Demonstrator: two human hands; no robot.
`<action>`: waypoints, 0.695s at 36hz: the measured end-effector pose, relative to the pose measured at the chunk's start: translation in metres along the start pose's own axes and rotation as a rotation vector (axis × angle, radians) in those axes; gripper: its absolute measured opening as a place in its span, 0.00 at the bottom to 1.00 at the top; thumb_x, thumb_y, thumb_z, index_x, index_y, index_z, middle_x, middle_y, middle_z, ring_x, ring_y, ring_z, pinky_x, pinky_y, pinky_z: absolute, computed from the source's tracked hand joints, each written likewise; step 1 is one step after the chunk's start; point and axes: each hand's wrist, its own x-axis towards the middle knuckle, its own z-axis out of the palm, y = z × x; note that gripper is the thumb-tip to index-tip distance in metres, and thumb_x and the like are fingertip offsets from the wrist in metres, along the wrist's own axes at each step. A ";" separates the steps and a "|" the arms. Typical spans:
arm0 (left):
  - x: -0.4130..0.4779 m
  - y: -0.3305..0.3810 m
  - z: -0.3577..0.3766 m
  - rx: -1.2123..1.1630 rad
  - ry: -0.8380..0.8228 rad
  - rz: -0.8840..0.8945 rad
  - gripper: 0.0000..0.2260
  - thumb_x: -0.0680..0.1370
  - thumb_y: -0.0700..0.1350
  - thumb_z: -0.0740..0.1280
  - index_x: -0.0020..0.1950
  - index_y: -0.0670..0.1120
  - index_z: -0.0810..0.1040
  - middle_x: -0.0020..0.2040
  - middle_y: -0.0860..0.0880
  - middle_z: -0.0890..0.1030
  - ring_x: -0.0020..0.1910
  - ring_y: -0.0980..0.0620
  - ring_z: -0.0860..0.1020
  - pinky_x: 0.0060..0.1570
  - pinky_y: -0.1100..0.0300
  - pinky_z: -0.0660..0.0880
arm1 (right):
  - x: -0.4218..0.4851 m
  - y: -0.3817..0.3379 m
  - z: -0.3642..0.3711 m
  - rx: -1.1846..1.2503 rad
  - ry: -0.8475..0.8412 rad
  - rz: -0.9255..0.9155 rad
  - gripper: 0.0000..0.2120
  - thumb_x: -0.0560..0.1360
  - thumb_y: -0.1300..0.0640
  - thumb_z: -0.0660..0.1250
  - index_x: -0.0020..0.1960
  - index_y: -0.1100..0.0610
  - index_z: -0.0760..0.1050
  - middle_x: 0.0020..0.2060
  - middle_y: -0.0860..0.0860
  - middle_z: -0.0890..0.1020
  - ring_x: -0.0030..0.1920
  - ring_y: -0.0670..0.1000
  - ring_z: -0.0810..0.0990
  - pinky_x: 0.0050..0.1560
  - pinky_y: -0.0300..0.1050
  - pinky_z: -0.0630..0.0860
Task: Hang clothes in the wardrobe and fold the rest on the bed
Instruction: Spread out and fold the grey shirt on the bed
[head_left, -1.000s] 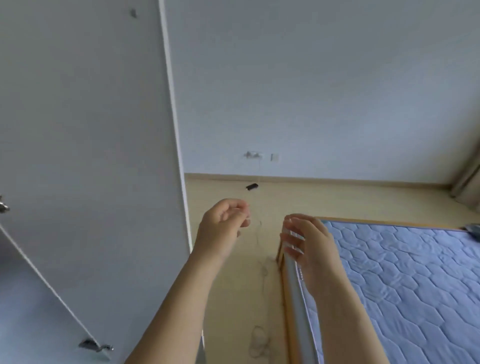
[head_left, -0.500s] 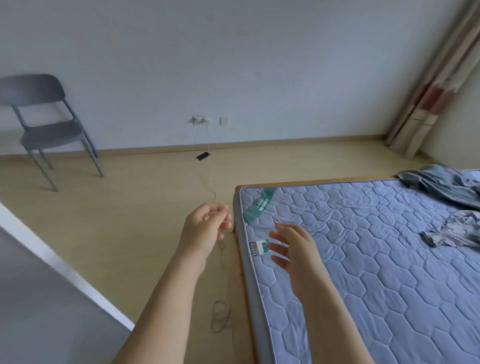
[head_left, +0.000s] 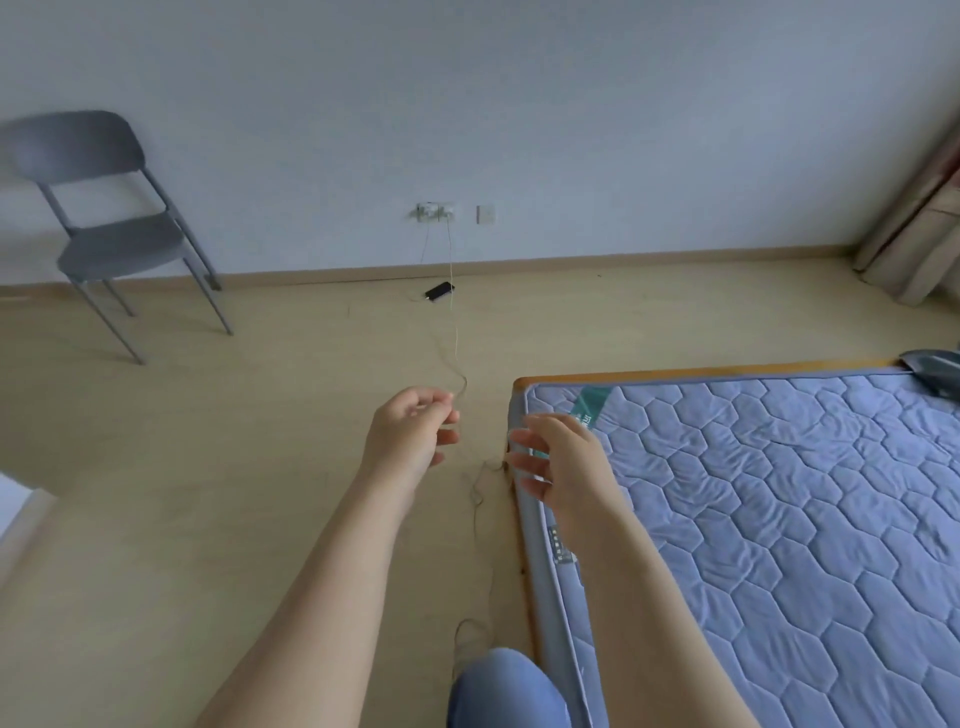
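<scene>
A grey chair (head_left: 114, 228) stands by the wall at the left. A thin cable (head_left: 455, 332) drops from the wall socket (head_left: 436, 211) to the wooden floor (head_left: 208, 467), passing a black phone (head_left: 439, 291) that lies there, and snakes on along the bed's near edge. The bed (head_left: 779, 493), with a blue quilted mattress on a wooden frame, fills the right side. A curtain (head_left: 919, 244) hangs in the far corner. The only clothing in sight is a grey garment (head_left: 935, 376), lying on the bed's far right corner, cut off by the frame and well apart from both hands.

The left hand (head_left: 410, 434) hovers over the floor, fingers loosely curled, thumb near forefinger, with nothing visibly held. The cable's line passes by its fingertips, but contact cannot be told. The right hand (head_left: 563, 462) hangs over the mattress corner, fingers spread and relaxed, holding nothing.
</scene>
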 end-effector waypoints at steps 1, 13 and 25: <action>0.009 0.000 0.000 -0.002 0.011 -0.005 0.06 0.79 0.43 0.63 0.42 0.50 0.75 0.38 0.53 0.79 0.34 0.56 0.77 0.33 0.63 0.69 | 0.010 -0.002 0.004 0.006 0.000 0.012 0.08 0.78 0.61 0.59 0.41 0.53 0.71 0.39 0.51 0.77 0.34 0.49 0.75 0.34 0.41 0.68; 0.150 0.030 0.025 -0.059 0.145 -0.053 0.07 0.79 0.42 0.63 0.41 0.50 0.75 0.39 0.51 0.80 0.35 0.55 0.78 0.35 0.62 0.70 | 0.158 -0.069 0.044 -0.045 -0.124 0.043 0.07 0.78 0.61 0.60 0.42 0.53 0.72 0.40 0.50 0.78 0.36 0.49 0.76 0.35 0.41 0.70; 0.288 0.074 0.069 -0.077 0.132 -0.118 0.07 0.79 0.41 0.63 0.42 0.50 0.76 0.40 0.50 0.80 0.35 0.54 0.78 0.35 0.62 0.70 | 0.300 -0.126 0.057 -0.005 -0.093 0.120 0.06 0.78 0.59 0.59 0.44 0.53 0.72 0.41 0.51 0.78 0.37 0.50 0.76 0.37 0.41 0.70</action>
